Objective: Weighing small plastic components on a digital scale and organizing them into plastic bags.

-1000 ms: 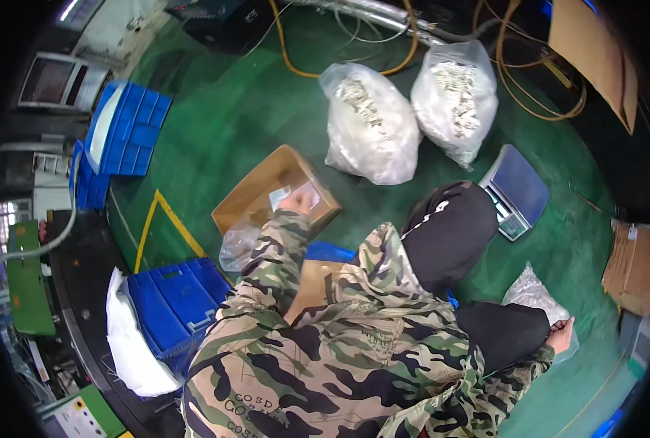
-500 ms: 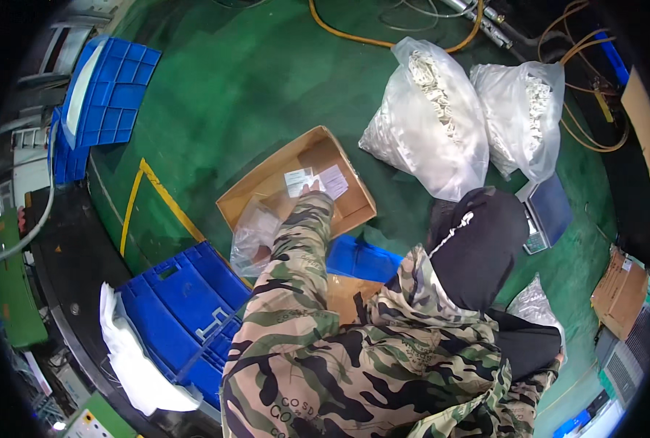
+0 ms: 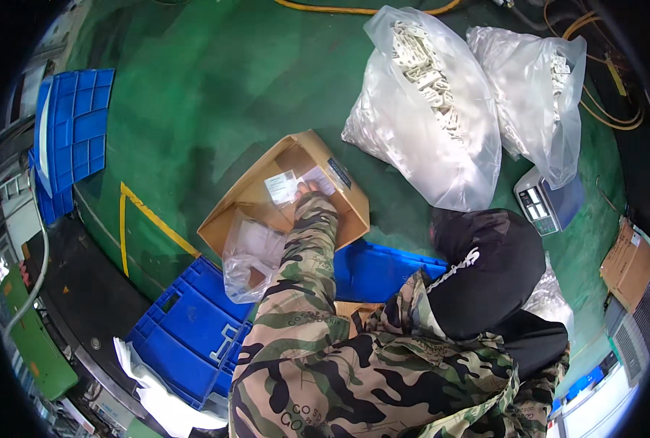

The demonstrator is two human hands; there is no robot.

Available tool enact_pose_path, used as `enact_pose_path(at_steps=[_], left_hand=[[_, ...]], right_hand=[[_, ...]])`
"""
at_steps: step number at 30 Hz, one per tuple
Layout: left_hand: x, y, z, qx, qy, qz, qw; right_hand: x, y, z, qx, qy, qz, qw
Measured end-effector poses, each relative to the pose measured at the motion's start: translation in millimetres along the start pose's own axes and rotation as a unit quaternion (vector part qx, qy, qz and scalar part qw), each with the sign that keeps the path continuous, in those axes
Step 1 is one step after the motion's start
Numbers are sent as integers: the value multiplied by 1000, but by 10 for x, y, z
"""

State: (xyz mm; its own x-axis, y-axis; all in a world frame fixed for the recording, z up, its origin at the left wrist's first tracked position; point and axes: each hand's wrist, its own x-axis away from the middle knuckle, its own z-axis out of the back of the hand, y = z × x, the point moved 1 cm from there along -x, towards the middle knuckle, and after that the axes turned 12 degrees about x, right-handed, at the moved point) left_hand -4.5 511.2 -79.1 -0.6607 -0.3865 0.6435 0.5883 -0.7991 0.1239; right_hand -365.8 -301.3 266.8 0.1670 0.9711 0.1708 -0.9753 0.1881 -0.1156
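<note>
My left arm, in a camouflage sleeve, reaches forward into an open brown cardboard box (image 3: 248, 201) on the green floor. My left hand (image 3: 307, 188) is mostly hidden by the cuff. It rests on small clear packets with white labels (image 3: 283, 186) at the box's far end, and its grip does not show. A crumpled clear plastic bag (image 3: 246, 257) hangs over the box's near edge beside my forearm. My right hand is out of sight behind my body and black cap.
Two big clear bags of white parts (image 3: 427, 109) (image 3: 540, 87) stand at the back right, with a small scale (image 3: 544, 203) beside them. Blue crates (image 3: 186, 332) (image 3: 383, 270) sit near me, blue trays (image 3: 73, 139) far left. Another cardboard box (image 3: 625, 264) is at the right.
My left hand has stayed in the cardboard box while my head moved closer over it. My right hand, seen low at the right one second ago, has dropped out of view.
</note>
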Motion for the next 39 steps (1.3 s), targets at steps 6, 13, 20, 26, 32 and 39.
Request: enact_pose_path(at_steps=[6,13,20,26,32,39], left_hand=[[-409,-18,75,-78,27,-8,997],[-699,-276,157,-234,33,-5,972],[-502,-362,303,101,50,96,989],[264,-411,879,346,108,55,930],[1285,353,1857,512,174,-86,836],[3156,2159,2279,498,16,-360,789]], right_hand=[[27,21,-23,-25,-19,-4,1000],[-88,6,-158,-78,-69,0,995],[-649,228,-317,-152,-166,9,974],[-1236,15,-823,-266,-280,29,922],[-673,-543,-802,-379,-113,183,900],[1035,-1431,-97,-479,-193,320,794]])
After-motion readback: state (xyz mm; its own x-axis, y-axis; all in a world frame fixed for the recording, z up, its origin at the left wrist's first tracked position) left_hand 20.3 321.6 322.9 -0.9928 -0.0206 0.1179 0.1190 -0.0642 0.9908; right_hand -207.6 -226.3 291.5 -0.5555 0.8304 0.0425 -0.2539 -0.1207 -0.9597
